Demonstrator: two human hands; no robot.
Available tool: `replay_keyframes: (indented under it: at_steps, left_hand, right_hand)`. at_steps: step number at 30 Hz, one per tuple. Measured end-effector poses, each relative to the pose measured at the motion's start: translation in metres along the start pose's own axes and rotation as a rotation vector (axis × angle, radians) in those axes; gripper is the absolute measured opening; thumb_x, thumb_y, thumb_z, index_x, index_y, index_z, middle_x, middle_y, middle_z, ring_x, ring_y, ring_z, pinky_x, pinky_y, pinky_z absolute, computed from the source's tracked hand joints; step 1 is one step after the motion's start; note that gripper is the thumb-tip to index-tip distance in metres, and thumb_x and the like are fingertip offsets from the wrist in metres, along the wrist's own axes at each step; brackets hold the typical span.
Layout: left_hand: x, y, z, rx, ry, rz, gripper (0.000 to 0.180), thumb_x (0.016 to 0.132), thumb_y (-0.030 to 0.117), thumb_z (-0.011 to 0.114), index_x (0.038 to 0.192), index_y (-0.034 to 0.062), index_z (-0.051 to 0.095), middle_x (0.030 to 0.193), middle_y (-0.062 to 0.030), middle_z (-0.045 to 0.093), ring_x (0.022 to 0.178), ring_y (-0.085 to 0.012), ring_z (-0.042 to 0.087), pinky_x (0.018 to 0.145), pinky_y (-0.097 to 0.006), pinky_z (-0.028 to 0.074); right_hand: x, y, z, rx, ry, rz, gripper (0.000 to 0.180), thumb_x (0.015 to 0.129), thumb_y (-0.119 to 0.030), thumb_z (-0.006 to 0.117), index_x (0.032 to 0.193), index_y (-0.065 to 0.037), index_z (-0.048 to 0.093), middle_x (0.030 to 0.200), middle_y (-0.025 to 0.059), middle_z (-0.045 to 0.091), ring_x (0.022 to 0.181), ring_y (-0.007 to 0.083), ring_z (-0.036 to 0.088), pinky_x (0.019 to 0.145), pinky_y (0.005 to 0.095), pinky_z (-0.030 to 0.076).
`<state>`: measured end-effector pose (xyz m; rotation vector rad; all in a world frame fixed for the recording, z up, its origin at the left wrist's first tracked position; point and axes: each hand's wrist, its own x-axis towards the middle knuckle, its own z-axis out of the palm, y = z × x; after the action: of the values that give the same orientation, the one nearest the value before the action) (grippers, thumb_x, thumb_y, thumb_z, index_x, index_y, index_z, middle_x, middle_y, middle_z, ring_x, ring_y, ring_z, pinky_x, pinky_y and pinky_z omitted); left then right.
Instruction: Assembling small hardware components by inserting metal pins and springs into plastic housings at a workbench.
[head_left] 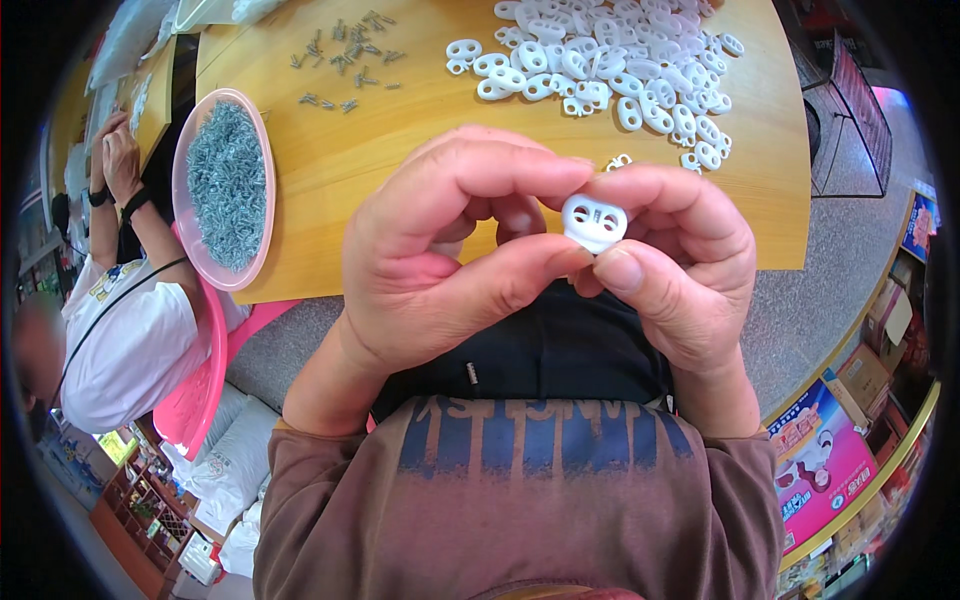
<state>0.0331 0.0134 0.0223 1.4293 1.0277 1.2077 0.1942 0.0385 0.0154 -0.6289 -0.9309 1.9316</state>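
left hand (405, 245) and right hand (692, 255) together pinch a white two-holed piece (596, 230) — small metal parts (228, 185) heap inside a pink bowl (230, 281)

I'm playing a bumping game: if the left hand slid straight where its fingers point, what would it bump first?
Probably the little white piece, which the left hand seems to touch; the right hand lies beyond. Depth is unclear.

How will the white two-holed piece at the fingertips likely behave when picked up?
The white piece looks stiff, showing no visible bend between the fingertips; it's probably light, being small and pierced; its smooth, rounded surface may be slippery.
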Motion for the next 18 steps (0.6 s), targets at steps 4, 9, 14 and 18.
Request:
replay_keyframes:
  at_steps: [4, 9, 14, 18]
  left_hand:
    - [-0.001, -0.002, -0.001, -0.100, 0.036, -0.048, 0.034, 0.069, 0.006, 0.063, 0.097, -0.0047, 0.047, 0.094, -0.0128, 0.048, 0.078, -0.0142, 0.051, 0.065, -0.020, 0.043]
    - [0.002, -0.003, -0.001, -0.269, 0.060, -0.093, 0.034, 0.070, 0.006, 0.061, 0.098, -0.0056, 0.045, 0.094, -0.0117, 0.048, 0.071, -0.0118, 0.053, 0.057, -0.017, 0.045]
    - [0.004, -0.005, -0.005, -0.228, 0.050, -0.104, 0.040, 0.070, 0.006, 0.062, 0.103, -0.0064, 0.043, 0.094, -0.0112, 0.048, 0.072, -0.0130, 0.054, 0.061, -0.019, 0.046]
    - [0.004, 0.001, -0.007, -0.278, 0.073, -0.154, 0.043, 0.069, 0.006, 0.063, 0.104, -0.0061, 0.042, 0.096, -0.0109, 0.047, 0.076, -0.0136, 0.053, 0.067, -0.021, 0.044]
  right_hand:
    - [0.003, 0.005, 0.000, -0.014, -0.033, -0.020, 0.032, 0.073, -0.007, 0.057, 0.100, 0.005, 0.047, 0.085, 0.0120, 0.055, 0.068, 0.0134, 0.054, 0.056, 0.0221, 0.046]
    - [0.007, 0.003, 0.000, 0.005, -0.016, 0.065, 0.030, 0.076, -0.010, 0.053, 0.101, 0.006, 0.047, 0.084, 0.0126, 0.055, 0.063, 0.0133, 0.054, 0.055, 0.0221, 0.046]
    - [0.011, 0.002, 0.000, 0.011, -0.008, 0.083, 0.028, 0.077, -0.010, 0.052, 0.100, 0.006, 0.047, 0.083, 0.0128, 0.055, 0.062, 0.0133, 0.053, 0.054, 0.0218, 0.045]
    - [0.013, 0.003, 0.002, 0.027, -0.030, 0.066, 0.025, 0.076, -0.004, 0.053, 0.099, 0.005, 0.048, 0.084, 0.0098, 0.055, 0.069, 0.0111, 0.053, 0.060, 0.0203, 0.044]
